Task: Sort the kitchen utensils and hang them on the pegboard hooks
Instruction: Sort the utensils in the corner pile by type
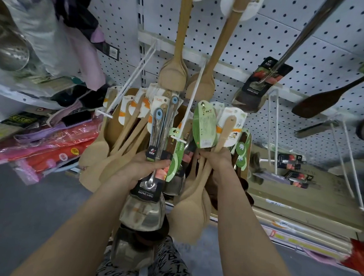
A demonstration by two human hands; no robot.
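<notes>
- Pegboard [311, 34]: white and dotted with holes, it fills the wall above and behind both sets of fingers.
- Long spoons [179, 52]: two wooden ones hang on the pegboard straight above the fingers, bowls down.
- Spatulas [144, 214]: steel, with blue-tipped handles and black cards. The left hand [140, 169] holds them, its fingers [163, 163] curled tight round the handles. The blades hang below the fingers and the blue tips stand above.
- Spoons [192, 204]: a wooden bundle held by the right hand [217, 161], its fingers [204, 155] curled round the handles. The bowls hang below the fingers, and the green and white cards fan out above.
- Hung spoons [116, 146]: more wooden ones hang just left of the left fingers.
- Hook [188, 108]: white wire that slants down from the pegboard. Its tip ends between the two hands, just above the fingers.
</notes>
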